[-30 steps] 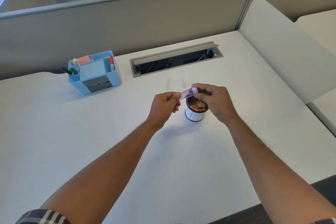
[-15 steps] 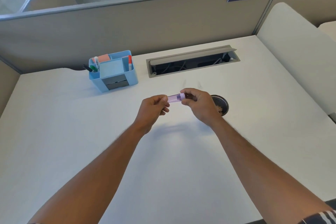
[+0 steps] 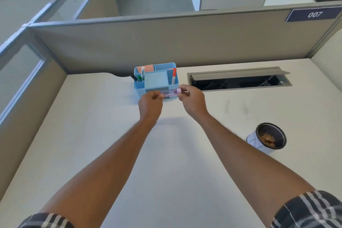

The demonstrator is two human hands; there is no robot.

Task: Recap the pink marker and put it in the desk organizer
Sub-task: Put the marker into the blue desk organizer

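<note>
The pink marker (image 3: 171, 92) lies level between my two hands, just in front of the blue desk organizer (image 3: 156, 79). My left hand (image 3: 150, 102) pinches its left end and my right hand (image 3: 192, 101) grips its right end. Fingers hide both tips, so I cannot tell whether the cap is seated. The organizer stands at the back of the white desk (image 3: 166, 153). It holds a red marker (image 3: 174, 76), a white and green marker (image 3: 142, 74) and orange notes (image 3: 148, 68).
A black mesh cup (image 3: 271, 138) with brownish bits stands on the desk to the right. An open cable tray (image 3: 238, 78) is sunk into the desk behind my right hand. Grey partition walls (image 3: 166, 42) close the back and left.
Both hands have carried the marker forward and left, away from the mesh cup, up to the front of the organizer. The view has swung left with them.
</note>
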